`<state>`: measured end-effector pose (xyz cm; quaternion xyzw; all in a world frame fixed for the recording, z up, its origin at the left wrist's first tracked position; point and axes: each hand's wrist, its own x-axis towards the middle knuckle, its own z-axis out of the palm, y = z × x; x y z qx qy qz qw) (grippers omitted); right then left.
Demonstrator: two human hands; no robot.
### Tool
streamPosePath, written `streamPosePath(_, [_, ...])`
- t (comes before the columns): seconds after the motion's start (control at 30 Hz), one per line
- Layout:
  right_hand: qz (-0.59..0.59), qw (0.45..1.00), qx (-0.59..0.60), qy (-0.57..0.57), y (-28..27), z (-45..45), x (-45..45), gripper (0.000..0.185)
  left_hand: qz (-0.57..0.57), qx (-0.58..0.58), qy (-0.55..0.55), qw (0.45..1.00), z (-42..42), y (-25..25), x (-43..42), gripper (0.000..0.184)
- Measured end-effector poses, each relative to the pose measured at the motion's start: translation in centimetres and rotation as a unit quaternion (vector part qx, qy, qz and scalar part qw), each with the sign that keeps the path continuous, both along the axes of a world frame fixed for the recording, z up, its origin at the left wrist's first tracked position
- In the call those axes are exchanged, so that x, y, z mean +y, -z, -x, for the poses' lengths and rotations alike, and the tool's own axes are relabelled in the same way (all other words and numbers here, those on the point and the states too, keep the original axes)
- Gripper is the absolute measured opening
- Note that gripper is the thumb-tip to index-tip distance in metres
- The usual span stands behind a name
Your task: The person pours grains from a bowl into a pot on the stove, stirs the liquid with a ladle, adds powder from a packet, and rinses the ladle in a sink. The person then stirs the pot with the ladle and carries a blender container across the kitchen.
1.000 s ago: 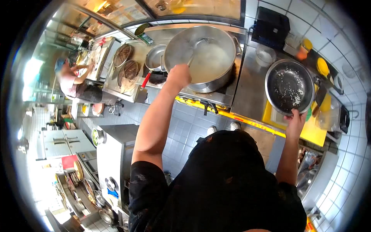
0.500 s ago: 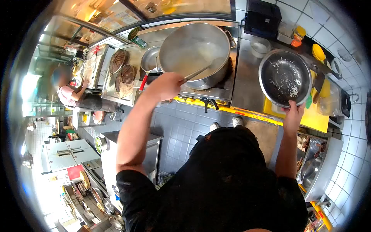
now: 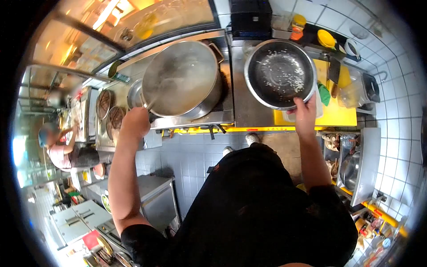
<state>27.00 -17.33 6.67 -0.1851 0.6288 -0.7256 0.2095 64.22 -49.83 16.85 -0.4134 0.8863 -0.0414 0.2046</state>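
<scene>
My left hand [image 3: 135, 123] is closed around the handle of a long-handled metal utensil [image 3: 151, 105] at the near-left rim of a large steel pot [image 3: 206, 101]. The utensil's far end is hidden in the pot's cloudy, steaming liquid [image 3: 187, 82]. With the fingers of my right hand [image 3: 305, 116] I grip the near rim of a round metal bowl [image 3: 272, 91]. White grains, like rice [image 3: 297, 75], are scattered over the bowl's dark inside, thickest on its right side. Below the bowl, part of a white container [image 3: 319, 107] shows on a yellow cutting board [image 3: 340, 116].
A small pan [image 3: 134, 94] and round wire racks [image 3: 105, 103] are left of the pot. A cleaver [image 3: 333, 71], a green cloth [image 3: 324, 94] and a clear container [image 3: 351, 94] lie right of the bowl. Another person [image 3: 62, 147] works at the far left.
My left hand has drawn the utensil's handle left and toward me, to the pot's rim. The bowl in my right hand has moved nearer the pot. The whole view has shifted.
</scene>
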Motion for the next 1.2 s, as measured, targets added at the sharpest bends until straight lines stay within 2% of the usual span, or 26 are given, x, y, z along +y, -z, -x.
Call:
streamPosePath(0.03, [0.001,1.000,-0.003,0.003,-0.1,0.0,-0.1,0.046,0.003,0.029,-0.008,1.000,0.6,0.7,0.1,0.020])
streamPosePath(0.13, [0.010,1.000,-0.003,0.012,-1.0,-0.2,-0.7,0.046,-0.011,0.156,0.044,0.987,1.1,5.3,-1.3,0.022])
streamPosePath(0.17, [0.003,1.000,0.002,0.005,-0.8,-0.1,-0.7,0.048,-0.008,0.143,0.032,0.989,1.5,7.0,-1.6,0.024])
streamPosePath(0.2, [-0.003,1.000,0.006,-0.005,-0.6,0.4,-0.6,0.050,-0.026,0.188,0.037,0.981,2.2,7.5,-1.4,0.024])
streamPosePath(0.23, [-0.010,1.000,0.010,-0.017,-0.5,0.8,-0.7,0.052,-0.042,0.232,0.040,0.971,2.8,7.8,-0.8,0.023])
streamPosePath(0.33, [-0.007,0.999,0.006,-0.033,-0.8,1.4,-1.0,0.047,-0.079,0.255,0.004,0.964,4.3,7.6,1.4,0.020])
streamPosePath(0.43, [-0.012,0.999,0.007,-0.034,-0.5,2.1,-1.5,0.048,-0.125,0.261,0.018,0.957,4.1,6.0,3.4,0.018])
streamPosePath(0.53, [-0.031,0.999,0.004,-0.045,0.1,3.1,-2.1,0.050,-0.215,0.232,-0.002,0.949,2.8,2.5,5.2,0.026])
streamPosePath(0.57, [-0.028,0.998,0.010,-0.049,0.0,3.2,-2.5,0.051,-0.218,0.165,-0.005,0.962,2.9,0.2,5.7,0.033])
streamPosePath(0.67, [-0.022,0.997,0.017,-0.071,-0.6,3.7,-3.6,0.049,-0.214,0.097,-0.062,0.970,1.8,-4.2,6.1,0.036])
streamPosePath(0.7, [-0.028,0.996,0.025,-0.079,-1.1,3.9,-4.0,0.047,-0.212,0.021,-0.084,0.974,2.0,-5.8,5.7,0.036])
streamPosePath(0.73, [-0.035,0.995,0.035,-0.086,-1.3,4.3,-4.1,0.045,-0.203,0.016,-0.091,0.975,1.3,-5.7,4.9,0.031])
streamPosePath(0.77, [-0.036,0.996,0.038,-0.077,-1.0,4.6,-4.5,0.052,-0.190,0.036,-0.078,0.978,0.9,-6.1,4.3,0.025])
streamPosePath(0.8, [-0.039,0.996,0.029,-0.081,-1.2,4.8,-4.8,0.052,-0.139,-0.038,-0.097,0.985,1.9,-6.7,4.4,0.028])
streamPosePath(0.83, [-0.040,0.995,0.019,-0.085,-1.4,5.0,-5.0,0.052,-0.098,-0.064,-0.085,0.989,1.5,-6.1,3.6,0.026])
streamPosePath(0.87, [-0.035,0.996,0.008,-0.086,-0.9,5.1,-4.2,0.052,-0.060,-0.014,-0.033,0.998,0.9,-5.5,4.6,0.023])
streamPosePath(0.93, [-0.054,0.993,0.033,-0.095,-1.2,5.7,-4.9,0.053,0.020,0.009,-0.064,0.998,0.9,-3.0,3.5,0.022])
streamPosePath(1.03, [-0.075,0.993,0.028,-0.088,-1.4,6.4,-5.4,0.055,0.055,0.056,-0.087,0.993,2.5,0.3,3.2,0.022])
streamPosePath(1.13, [-0.072,0.993,0.022,-0.090,-0.6,6.4,-4.0,0.058,0.008,0.027,-0.114,0.993,4.0,5.2,3.7,0.023])
streamPosePath(1.2, [-0.074,0.993,0.007,-0.096,0.3,7.4,-4.1,0.058,0.024,0.134,-0.132,0.982,4.5,7.7,4.0,0.017])
